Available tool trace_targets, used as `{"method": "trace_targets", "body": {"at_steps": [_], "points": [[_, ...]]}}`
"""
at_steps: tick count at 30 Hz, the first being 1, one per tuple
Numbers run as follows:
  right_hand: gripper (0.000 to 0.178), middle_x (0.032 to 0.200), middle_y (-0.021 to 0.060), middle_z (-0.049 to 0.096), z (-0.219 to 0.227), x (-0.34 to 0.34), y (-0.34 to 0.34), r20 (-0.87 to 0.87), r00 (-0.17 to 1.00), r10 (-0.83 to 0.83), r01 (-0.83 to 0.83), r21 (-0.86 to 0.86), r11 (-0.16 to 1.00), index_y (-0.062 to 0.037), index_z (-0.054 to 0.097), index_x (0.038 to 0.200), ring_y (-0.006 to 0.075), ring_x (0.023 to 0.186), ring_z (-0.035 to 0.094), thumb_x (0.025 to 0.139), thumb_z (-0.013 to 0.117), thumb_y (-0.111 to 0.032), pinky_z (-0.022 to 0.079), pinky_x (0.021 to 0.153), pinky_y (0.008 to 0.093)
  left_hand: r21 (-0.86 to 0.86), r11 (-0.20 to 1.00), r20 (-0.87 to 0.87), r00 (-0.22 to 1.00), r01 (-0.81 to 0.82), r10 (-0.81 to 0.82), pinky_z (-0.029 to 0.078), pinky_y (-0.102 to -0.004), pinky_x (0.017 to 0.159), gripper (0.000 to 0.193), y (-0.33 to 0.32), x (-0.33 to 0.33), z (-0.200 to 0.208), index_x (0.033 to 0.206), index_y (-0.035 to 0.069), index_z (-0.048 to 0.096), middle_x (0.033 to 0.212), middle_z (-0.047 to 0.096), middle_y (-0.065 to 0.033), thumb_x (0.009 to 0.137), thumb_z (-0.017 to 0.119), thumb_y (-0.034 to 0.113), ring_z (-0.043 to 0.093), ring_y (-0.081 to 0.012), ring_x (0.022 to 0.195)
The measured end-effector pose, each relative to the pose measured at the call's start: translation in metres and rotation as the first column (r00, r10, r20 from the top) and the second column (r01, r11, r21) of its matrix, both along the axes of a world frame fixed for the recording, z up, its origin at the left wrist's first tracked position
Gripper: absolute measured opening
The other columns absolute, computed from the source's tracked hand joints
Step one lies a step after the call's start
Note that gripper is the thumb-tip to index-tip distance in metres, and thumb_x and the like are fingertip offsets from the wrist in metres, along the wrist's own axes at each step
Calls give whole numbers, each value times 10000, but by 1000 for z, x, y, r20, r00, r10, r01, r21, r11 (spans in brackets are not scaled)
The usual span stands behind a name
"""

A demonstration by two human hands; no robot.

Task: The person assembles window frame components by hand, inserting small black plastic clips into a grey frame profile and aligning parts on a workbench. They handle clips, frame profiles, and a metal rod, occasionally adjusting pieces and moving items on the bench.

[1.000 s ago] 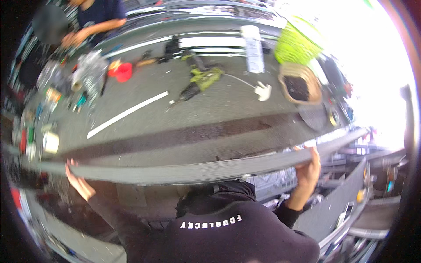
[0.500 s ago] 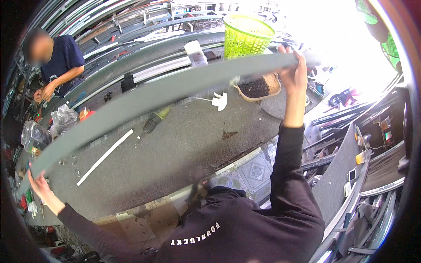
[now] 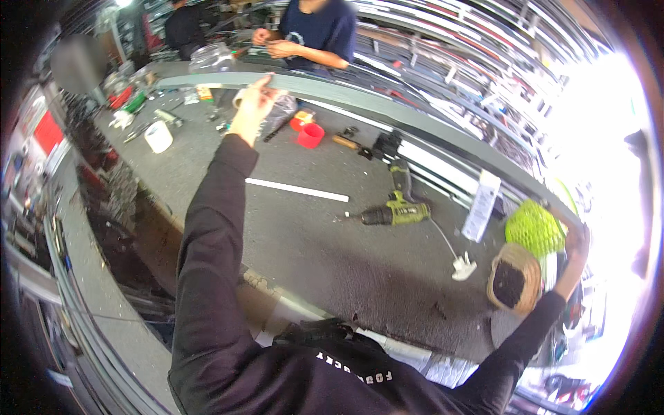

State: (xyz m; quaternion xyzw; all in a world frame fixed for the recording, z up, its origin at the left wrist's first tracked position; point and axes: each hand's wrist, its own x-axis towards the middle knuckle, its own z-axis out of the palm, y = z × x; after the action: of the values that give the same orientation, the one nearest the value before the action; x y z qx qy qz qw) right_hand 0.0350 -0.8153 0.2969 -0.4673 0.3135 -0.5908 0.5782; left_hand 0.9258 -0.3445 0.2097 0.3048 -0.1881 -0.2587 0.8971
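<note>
A long grey strip (image 3: 415,117) is held up above the bench (image 3: 290,235), running from the upper left to the far right, bowed by the lens. The left hand (image 3: 254,104) holds it near its left end, fingers curled up around its edge. The right hand (image 3: 575,241) grips the other end at the far right, fingers closed around it, the arm stretched out in a black sleeve.

Under the strip, the grey bench carries a green drill (image 3: 394,213) lying on its side, with a thin cord running to a white plug (image 3: 463,266). Left of the drill lies a thin white bar (image 3: 297,189). Just beside the left hand are a red cup (image 3: 310,135) and a clear plastic bag (image 3: 280,111). Farther left stands a white roll (image 3: 158,136), with small tools scattered near it. Right of the drill, a white box (image 3: 481,205) stands upright, then a green mesh basket (image 3: 534,229), and near it a brown basket (image 3: 513,282) with dark contents.

Across the bench, a person in a dark blue shirt (image 3: 319,29) has both hands together over something small that I cannot make out. Long metal sections (image 3: 443,62) are stacked behind.
</note>
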Motion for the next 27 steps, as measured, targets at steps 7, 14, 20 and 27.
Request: {"method": "trace_targets", "body": {"at_steps": [7,14,20,27], "points": [[450,1207,172,618,-31,-7,-94,-42,986,164,-159,105,982,46,500,1274,203,1088,614,995,576,-299,523,930,287,-55,992,117,985,-117,123,598,-445,868,283,-50,22,65,1134,-102,558,1047,639,-258,926,621,80,667,-373,970],[459,1180,177,617,-57,17,-114,-562,827,16,-184,-243,952,45,452,1323,191,1042,619,992,584,-245,534,921,283,-39,981,268,944,-191,194,631,-442,751,266,-108,43,72,1086,-28,553,1024,645,-197,889,666,111,689,-320,887],[505,1245,169,569,-67,-26,-113,-862,446,-242,-112,-322,940,7,386,1405,215,1099,575,994,567,-224,487,979,322,141,975,92,982,-174,162,633,-405,751,262,-128,46,16,1071,2,583,1004,643,-147,895,705,153,691,-278,895],[600,1491,160,392,-47,-42,-70,-558,779,-285,130,-301,945,-63,317,1530,255,1345,412,995,535,-228,342,1112,374,218,975,87,996,-50,32,586,-429,884,430,-108,33,28,1100,8,548,1080,608,-159,862,772,288,666,-308,1001]]}}
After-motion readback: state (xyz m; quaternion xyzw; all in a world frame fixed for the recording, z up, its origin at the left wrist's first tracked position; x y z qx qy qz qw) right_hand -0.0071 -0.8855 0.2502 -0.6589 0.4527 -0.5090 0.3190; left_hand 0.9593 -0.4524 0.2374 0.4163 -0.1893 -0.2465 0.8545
